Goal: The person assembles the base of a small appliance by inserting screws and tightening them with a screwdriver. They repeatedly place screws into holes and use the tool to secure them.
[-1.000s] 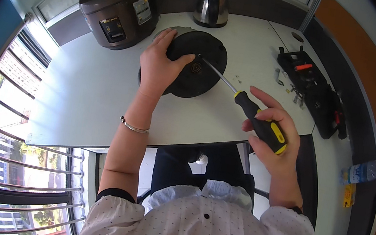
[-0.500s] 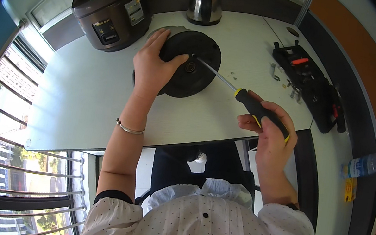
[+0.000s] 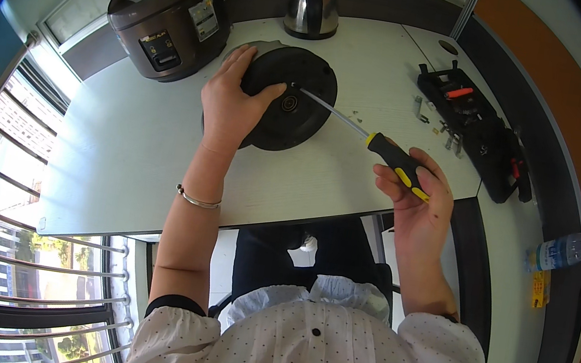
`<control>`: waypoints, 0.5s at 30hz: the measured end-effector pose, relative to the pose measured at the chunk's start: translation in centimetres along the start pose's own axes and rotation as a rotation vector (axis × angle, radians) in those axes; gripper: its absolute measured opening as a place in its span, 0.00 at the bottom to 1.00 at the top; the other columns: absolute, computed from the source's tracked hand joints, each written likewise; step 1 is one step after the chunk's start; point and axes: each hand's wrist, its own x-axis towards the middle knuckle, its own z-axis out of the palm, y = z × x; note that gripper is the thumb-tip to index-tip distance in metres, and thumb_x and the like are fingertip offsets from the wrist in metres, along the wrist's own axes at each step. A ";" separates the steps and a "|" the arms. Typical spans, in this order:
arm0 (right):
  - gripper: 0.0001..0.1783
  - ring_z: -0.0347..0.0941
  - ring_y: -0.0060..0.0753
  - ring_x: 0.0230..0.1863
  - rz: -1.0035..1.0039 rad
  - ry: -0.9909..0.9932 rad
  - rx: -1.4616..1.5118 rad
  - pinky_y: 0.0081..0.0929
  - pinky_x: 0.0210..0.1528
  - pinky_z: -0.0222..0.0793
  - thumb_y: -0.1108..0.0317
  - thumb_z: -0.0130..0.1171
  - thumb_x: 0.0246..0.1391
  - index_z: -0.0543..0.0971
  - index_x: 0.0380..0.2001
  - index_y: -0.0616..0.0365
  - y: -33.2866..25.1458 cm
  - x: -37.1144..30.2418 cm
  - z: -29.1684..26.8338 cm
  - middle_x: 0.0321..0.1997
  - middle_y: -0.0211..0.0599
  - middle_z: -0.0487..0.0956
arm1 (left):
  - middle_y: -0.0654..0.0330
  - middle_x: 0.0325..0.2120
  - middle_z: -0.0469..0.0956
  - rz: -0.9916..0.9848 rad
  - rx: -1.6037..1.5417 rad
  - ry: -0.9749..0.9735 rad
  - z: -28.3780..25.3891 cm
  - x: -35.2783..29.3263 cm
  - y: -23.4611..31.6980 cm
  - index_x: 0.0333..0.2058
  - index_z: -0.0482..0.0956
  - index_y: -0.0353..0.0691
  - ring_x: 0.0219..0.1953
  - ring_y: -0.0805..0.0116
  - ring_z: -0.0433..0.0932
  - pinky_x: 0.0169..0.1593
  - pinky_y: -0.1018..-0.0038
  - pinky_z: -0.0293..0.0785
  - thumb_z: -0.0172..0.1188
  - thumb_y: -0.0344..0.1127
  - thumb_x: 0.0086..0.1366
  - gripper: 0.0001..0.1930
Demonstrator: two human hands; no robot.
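Barred windows (image 3: 46, 261) brighten the room on our left, beside the left edge of our white wood-grain table (image 3: 123, 168). Near its far left corner we have a glossy brown rounded rice cooker (image 3: 168, 20). Next comes our bare left hand (image 3: 226, 108), spread open, laid over the left side of a round black disc (image 3: 303, 120) with coppery rings at its centre; this sits about midway along the table, nearer the far edge. Behind it, by that edge, stands a silver-and-black metal kettle (image 3: 312, 8). Our right hand (image 3: 420, 205), at the near edge, curls its fingers round the handle of a black-and-yellow screwdriver (image 3: 380, 147), whose steel tip reaches the disc's face just beside our left thumb. Small loose metal pieces (image 3: 451, 136) lie next to an open black tool case (image 3: 484, 139) toward the far right corner. Along the right edge we see a clear blue-capped plastic bottle (image 3: 561, 252) and a yellow packet (image 3: 539, 289).
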 end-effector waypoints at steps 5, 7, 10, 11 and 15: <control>0.18 0.80 0.56 0.39 -0.023 -0.078 -0.067 0.36 0.43 0.80 0.73 0.47 0.54 0.69 0.46 0.75 -0.7 0.3 -0.7 0.49 0.66 0.74 | 0.49 0.49 0.76 0.000 0.014 -0.007 0.2 -0.1 -0.1 0.46 0.77 0.32 0.48 0.54 0.78 0.51 0.68 0.75 0.73 0.38 0.42 0.30; 0.19 0.80 0.55 0.39 -0.050 -0.105 -0.089 0.37 0.42 0.80 0.72 0.47 0.54 0.69 0.47 0.75 -1.2 0.0 -1.2 0.50 0.67 0.74 | 0.48 0.49 0.76 -0.005 0.014 -0.010 0.1 -0.2 0.0 0.46 0.77 0.32 0.49 0.54 0.77 0.52 0.67 0.75 0.73 0.38 0.42 0.30; 0.22 0.80 0.52 0.39 -0.197 -0.127 -0.234 0.35 0.42 0.79 0.69 0.50 0.51 0.71 0.48 0.73 -2.1 0.2 -2.9 0.52 0.68 0.72 | 0.48 0.50 0.76 -0.036 -0.020 -0.020 -0.1 -0.1 0.1 0.46 0.77 0.32 0.50 0.54 0.77 0.52 0.67 0.74 0.73 0.38 0.43 0.30; 0.24 0.80 0.50 0.39 -0.264 -0.131 -0.302 0.34 0.42 0.79 0.67 0.51 0.49 0.71 0.48 0.72 -2.3 0.4 -3.5 0.53 0.69 0.72 | 0.49 0.50 0.76 -0.051 -0.037 -0.025 -0.1 0.0 0.1 0.47 0.77 0.33 0.50 0.54 0.77 0.53 0.67 0.74 0.73 0.37 0.43 0.30; 0.17 0.79 0.42 0.44 -0.401 -0.309 -0.603 0.33 0.49 0.74 0.79 0.56 0.47 0.76 0.43 0.67 -3.2 3.3 -5.1 0.57 0.55 0.72 | 0.50 0.50 0.76 -0.055 -0.007 -0.021 -0.1 -0.2 0.1 0.47 0.77 0.33 0.50 0.54 0.77 0.53 0.67 0.74 0.73 0.37 0.43 0.30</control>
